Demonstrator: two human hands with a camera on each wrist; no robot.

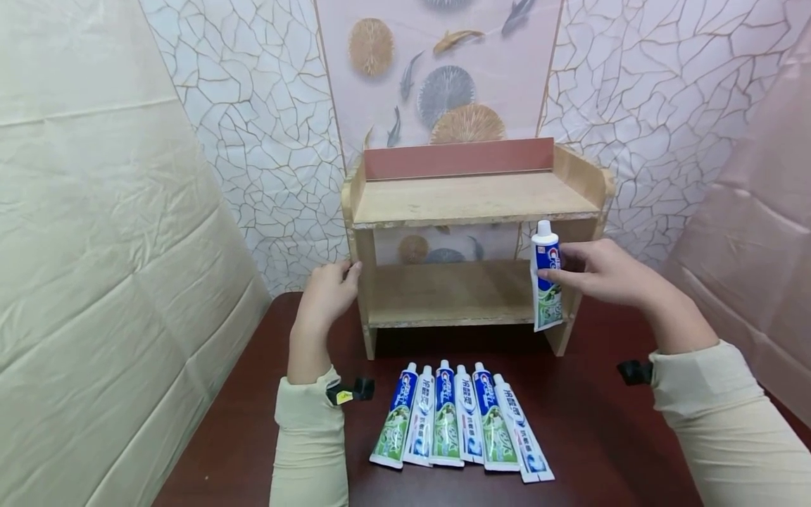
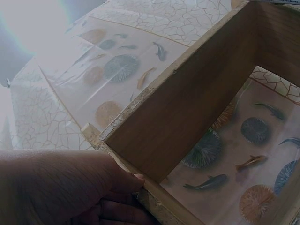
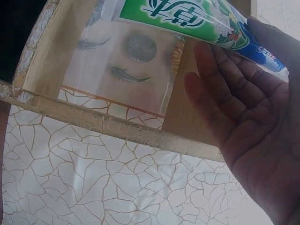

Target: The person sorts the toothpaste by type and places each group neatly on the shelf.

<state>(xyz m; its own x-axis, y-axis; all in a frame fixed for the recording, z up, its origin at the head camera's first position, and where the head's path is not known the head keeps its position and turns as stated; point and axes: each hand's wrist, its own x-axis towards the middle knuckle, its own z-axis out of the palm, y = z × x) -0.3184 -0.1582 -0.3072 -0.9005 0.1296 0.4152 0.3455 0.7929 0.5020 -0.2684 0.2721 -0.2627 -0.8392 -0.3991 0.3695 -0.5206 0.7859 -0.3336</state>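
My right hand (image 1: 608, 271) holds a blue, green and white toothpaste tube (image 1: 548, 296) between thumb and fingers. The tube stands upright, cap up, in front of the right end of the small wooden shelf (image 1: 475, 201). In the right wrist view, the tube's green end (image 3: 173, 14) overlaps the shelf opening. My left hand (image 1: 326, 292) grips the front edge of the shelf's left side panel, thumb on the edge (image 2: 136, 180) and fingers curled beside it. Nearer me, several toothpaste tubes (image 1: 446, 422) lie side by side, caps toward the shelf, blue-green ones alternating with white ones.
The shelf has an upper board (image 1: 469, 197) with a reddish back strip, and a lower board (image 1: 450, 292). It stands on a dark red table (image 1: 253, 436). Patterned cloth (image 1: 253, 141) hangs behind, with pale curtains (image 1: 95, 246) at both sides.
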